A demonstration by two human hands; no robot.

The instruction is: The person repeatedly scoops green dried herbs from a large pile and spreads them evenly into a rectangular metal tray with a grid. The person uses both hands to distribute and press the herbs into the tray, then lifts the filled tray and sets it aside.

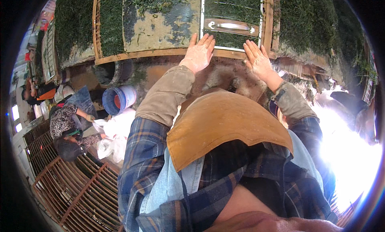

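Observation:
My left hand lies flat, fingers spread, at the lower left corner of a white rectangular frame. At the lower right corner, the fingers of my right hand touch the frame's edge. Shredded dark green plant matter fills the frame. Across it sits a wooden block with a shiny metal handle; neither hand grips it. Beneath, a larger wooden frame surrounds the work surface. To the left is a bare, stained board with scattered green bits.
Heaps of green plant matter flank the wooden frame. At left, another person bends over white plastic bags near a blue-rimmed bucket. Slatted wooden racks lie behind on my left. Strong glare washes out the right side.

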